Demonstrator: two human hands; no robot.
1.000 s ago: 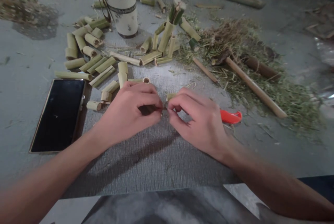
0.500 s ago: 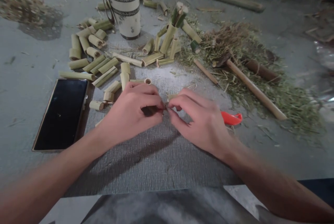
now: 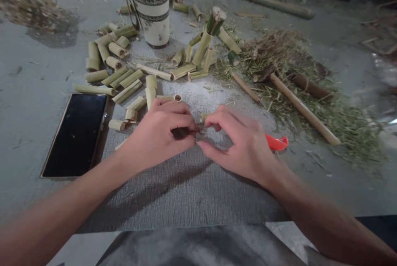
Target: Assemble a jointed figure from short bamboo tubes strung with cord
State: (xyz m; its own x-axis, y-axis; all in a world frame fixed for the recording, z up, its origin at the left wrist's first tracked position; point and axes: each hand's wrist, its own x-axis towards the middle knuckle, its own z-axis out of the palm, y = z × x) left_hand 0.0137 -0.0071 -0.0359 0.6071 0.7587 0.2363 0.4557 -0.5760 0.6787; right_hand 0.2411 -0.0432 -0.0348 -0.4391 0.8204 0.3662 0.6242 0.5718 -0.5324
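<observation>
My left hand (image 3: 164, 129) is closed in a pinch at the middle of the mat, on a thin brown strand (image 3: 200, 127) whose frayed end pokes past the fingertips. Its exact kind is too small to make out. Just right of it, my right hand (image 3: 238, 142) has thumb and forefinger apart around that end, with nothing visibly gripped. A short pale-green stalk piece (image 3: 203, 116) shows behind the right fingertips. Beside the right wrist lies a red plastic object (image 3: 277, 143), partly hidden by the hand.
Cut stalk pieces (image 3: 130, 78) lie scattered behind my left hand, near a phone (image 3: 74, 134). A patterned white cup (image 3: 150, 8) stands at the back. On the right, a wooden-handled hammer-like tool (image 3: 305, 109) and a thin wooden-handled tool (image 3: 246, 87) rest on shredded green fibre (image 3: 350, 134).
The right thumb and forefinger have parted from a pinch, and the right hand has drawn slightly away from the left. My left hand keeps its pinch.
</observation>
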